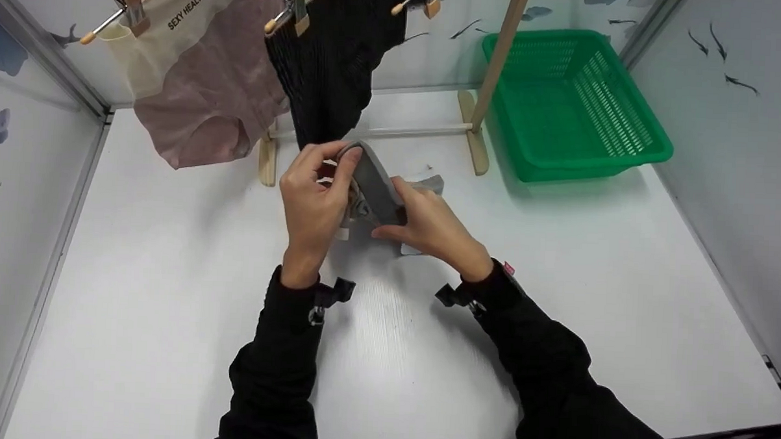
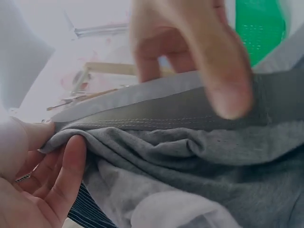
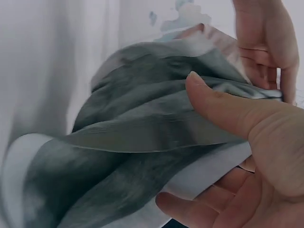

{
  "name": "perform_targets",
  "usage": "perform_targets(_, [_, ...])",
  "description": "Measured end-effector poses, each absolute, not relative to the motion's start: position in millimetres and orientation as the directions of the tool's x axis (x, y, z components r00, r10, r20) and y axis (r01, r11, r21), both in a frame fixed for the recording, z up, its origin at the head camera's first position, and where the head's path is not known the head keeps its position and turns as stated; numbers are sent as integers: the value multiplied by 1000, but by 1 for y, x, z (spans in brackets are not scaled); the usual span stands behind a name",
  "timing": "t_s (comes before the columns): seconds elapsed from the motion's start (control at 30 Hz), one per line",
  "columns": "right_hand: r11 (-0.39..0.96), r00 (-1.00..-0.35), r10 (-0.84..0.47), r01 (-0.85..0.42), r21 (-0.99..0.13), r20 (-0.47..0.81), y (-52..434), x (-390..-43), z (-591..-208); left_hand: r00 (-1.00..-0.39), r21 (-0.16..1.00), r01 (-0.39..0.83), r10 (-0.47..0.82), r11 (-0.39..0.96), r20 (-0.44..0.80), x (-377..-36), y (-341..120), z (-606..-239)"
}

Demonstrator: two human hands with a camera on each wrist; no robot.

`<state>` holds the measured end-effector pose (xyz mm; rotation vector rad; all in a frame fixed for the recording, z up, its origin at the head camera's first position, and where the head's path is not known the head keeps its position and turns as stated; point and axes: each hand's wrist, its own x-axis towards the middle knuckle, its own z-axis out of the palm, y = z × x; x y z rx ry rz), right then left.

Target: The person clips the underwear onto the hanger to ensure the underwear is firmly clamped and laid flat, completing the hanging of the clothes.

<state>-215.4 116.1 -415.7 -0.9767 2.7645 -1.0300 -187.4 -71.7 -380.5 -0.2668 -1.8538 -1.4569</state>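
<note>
Far to the left of the hands, up on the wooden rack (image 1: pixel 497 61), a beige-and-mauve pair of briefs (image 1: pixel 200 76) hangs clipped from a hanger, and beside it a black ribbed garment (image 1: pixel 334 55) hangs on its own clips, its hem dropping just beyond the fingertips.

Now to the middle: the left hand (image 1: pixel 313 207) has its thumb and fingers pinched on one end of the waistband of a grey garment (image 1: pixel 373 186). The left wrist view shows the thumb pressing the gathered cloth (image 2: pixel 190 156) right under the stitched band. The right hand (image 1: pixel 429 227) grips the other end, thumb laid across the fabric (image 3: pixel 142 156) and fingers curled beneath it, as the right wrist view makes plain. So both hands are closed on the one piece, holding it between them just above the white worktop (image 1: pixel 167 290), with some cloth trailing down behind the right hand.

Off to the right, well apart from the hands, the green basket (image 1: pixel 653 151) sits by the rack's foot; nothing shows inside it.

How far along? By the look of it, two pieces are already hung, and this grey one is yet to be clipped up; no hanger for it can be seen in either hand.
</note>
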Motion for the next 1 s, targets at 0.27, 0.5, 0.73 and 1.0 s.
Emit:
perform_targets(0.27, [589,-772,-616,-582,-561,156,103,-218,-446,-689,777,591,-365,216,626,-176,-87,-369])
perform_targets(0.5, [591,-725,-674,-643,-487,139,100,-225,-460,-705,791,608,-415,63,575,-167,-101,-361])
perform_targets(0.73, [573,-721,-664,-660,-487,196,121,-235,-449,-683,780,626,-474,11,555,-164,-114,-356])
perform_targets(1.0, [551,-805,-526,-568,-611,273,170,-249,-406,-669,794,608,-540,-2,511,-156,-126,-342])
